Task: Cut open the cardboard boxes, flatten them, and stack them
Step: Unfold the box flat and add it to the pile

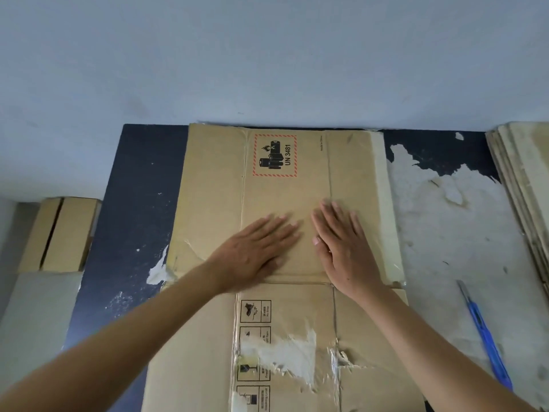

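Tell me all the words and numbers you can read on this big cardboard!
"UN 3481": on the red-striped battery label at the far end of the flattened cardboard box.
"Made in China": tiny print right of that label, only just readable.
Captions in the handling-symbol squares on the near panel: too blurred to read.

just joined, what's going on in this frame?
A person is pressing both palms flat on a flattened cardboard box that lies on a dark table. The left hand and right hand sit side by side near its middle, fingers straight. A blue utility knife lies unheld on the table to the right. A stack of flattened cardboard sits at the far right, and a closed box waits off the table's left side.
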